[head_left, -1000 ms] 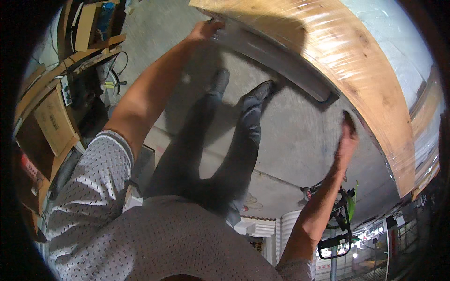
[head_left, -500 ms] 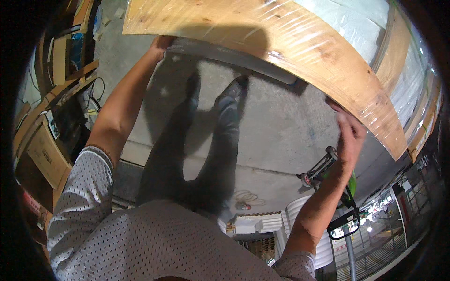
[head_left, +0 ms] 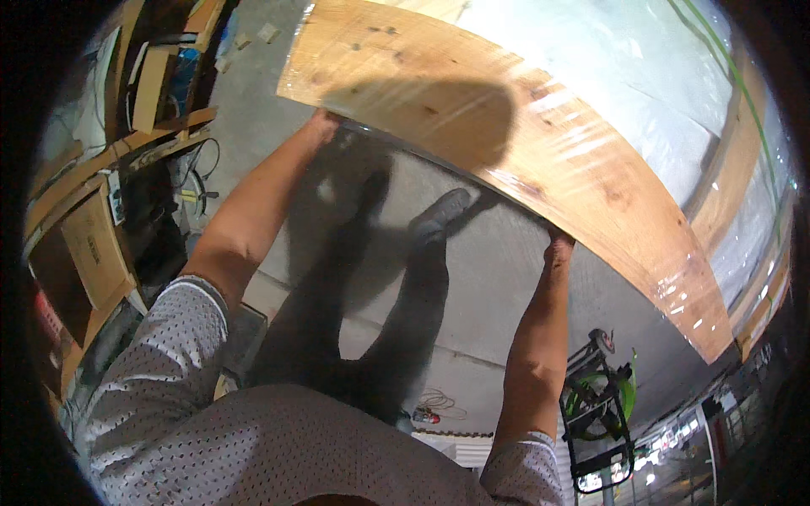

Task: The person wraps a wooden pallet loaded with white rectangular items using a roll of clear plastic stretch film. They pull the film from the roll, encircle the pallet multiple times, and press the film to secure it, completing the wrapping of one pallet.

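A big wooden crate (head_left: 591, 173) wrapped in clear plastic film fills the far side of the view, its pale plank facing me. My left hand (head_left: 325, 124) grips the lower edge of this plank near its left end. Further right along the same edge, my right hand (head_left: 559, 242) has its fingers tucked underneath. On both hands the fingers are mostly hidden by the wood. White, film-covered material (head_left: 616, 67) shows behind the plank, with a green strap (head_left: 736, 72) running across it.
Under my arms lies grey concrete floor (head_left: 481, 312), where my feet stand. Wooden frames and a cardboard box (head_left: 94, 244) are stacked at left. A black-framed trolley with a green wheel (head_left: 601, 405) stands at lower right. A coiled cord (head_left: 443, 405) lies on the floor.
My right hand, loose beside the edge before, has moved left and gone under it. The crate appears shifted right and lower in view. The dark strip below its edge is now mostly hidden.
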Action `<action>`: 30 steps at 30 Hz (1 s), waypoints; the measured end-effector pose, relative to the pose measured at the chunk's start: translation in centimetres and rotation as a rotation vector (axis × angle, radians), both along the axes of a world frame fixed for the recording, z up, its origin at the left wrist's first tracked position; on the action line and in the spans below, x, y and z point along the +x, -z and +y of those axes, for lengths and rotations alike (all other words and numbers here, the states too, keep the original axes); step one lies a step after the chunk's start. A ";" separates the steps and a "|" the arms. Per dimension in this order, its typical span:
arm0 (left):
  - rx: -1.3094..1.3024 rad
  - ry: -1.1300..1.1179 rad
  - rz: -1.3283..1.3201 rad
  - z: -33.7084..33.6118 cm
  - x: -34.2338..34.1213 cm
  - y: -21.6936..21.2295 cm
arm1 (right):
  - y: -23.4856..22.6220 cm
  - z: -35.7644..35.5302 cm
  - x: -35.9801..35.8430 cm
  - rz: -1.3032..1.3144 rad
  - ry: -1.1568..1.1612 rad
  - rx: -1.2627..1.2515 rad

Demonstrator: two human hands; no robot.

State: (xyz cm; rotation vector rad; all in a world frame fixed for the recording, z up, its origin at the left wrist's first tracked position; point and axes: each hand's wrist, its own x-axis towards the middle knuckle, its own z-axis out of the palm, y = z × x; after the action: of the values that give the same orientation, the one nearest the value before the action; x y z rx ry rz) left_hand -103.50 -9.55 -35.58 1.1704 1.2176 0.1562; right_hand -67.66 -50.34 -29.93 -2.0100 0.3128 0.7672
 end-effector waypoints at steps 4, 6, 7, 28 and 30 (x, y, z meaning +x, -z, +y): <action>-0.014 -0.024 0.003 -0.1 -0.4 -0.3 | 1.5 1.5 -0.1 0.046 0.119 0.005; -0.013 -0.034 0.019 0.0 -0.7 -0.3 | 1.6 0.5 -0.9 0.050 0.145 0.018; -0.016 -0.039 0.032 0.0 -0.9 -0.4 | 1.4 -0.1 -1.6 0.045 0.152 0.021; 0.002 -0.104 0.499 -0.8 -0.3 -40.8 | -39.0 2.8 -5.5 -0.403 -0.197 -0.107; -0.014 -0.039 0.462 0.6 0.3 -42.6 | -40.6 3.9 -4.5 -0.435 -0.211 -0.054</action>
State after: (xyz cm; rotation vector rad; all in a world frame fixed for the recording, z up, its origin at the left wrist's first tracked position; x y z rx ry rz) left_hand -103.18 -8.99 6.98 1.2075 1.6431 -0.1012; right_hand -72.21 -46.46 10.69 -2.2197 -0.1340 0.4306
